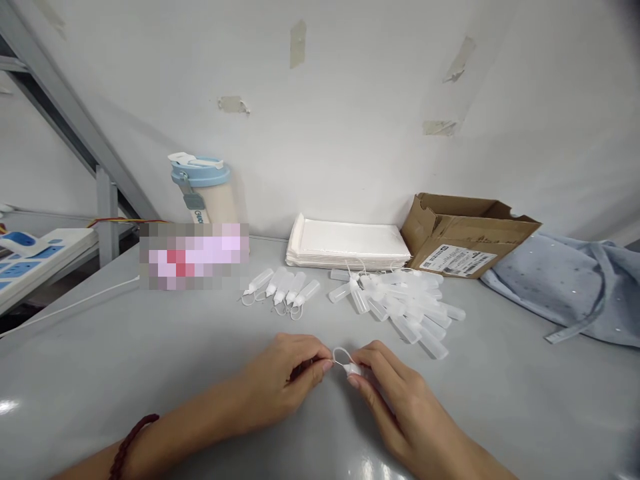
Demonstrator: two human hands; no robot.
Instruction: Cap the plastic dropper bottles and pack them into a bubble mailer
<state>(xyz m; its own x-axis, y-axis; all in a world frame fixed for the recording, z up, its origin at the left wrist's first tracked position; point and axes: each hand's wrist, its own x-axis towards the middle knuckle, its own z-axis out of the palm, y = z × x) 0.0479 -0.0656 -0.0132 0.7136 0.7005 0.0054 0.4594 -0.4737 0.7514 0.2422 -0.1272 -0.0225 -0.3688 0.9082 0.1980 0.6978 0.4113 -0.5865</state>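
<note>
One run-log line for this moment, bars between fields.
left hand: pinching white strap | right hand: holding small bottle | ahead: bottle pile, bottle row | behind: cardboard box

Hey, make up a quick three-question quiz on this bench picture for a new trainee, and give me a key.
1. True or false: in the picture, the blue-lidded cup stands left of the cardboard box.
2. Multiple choice: which hand grips the small bottle? A, the left; B, the right; C, neither.
3. Short answer: further up the arm from the left hand, what dark red item is worn?

Key: 1, true. 2, B, the right hand. 3, a bracelet.
</note>
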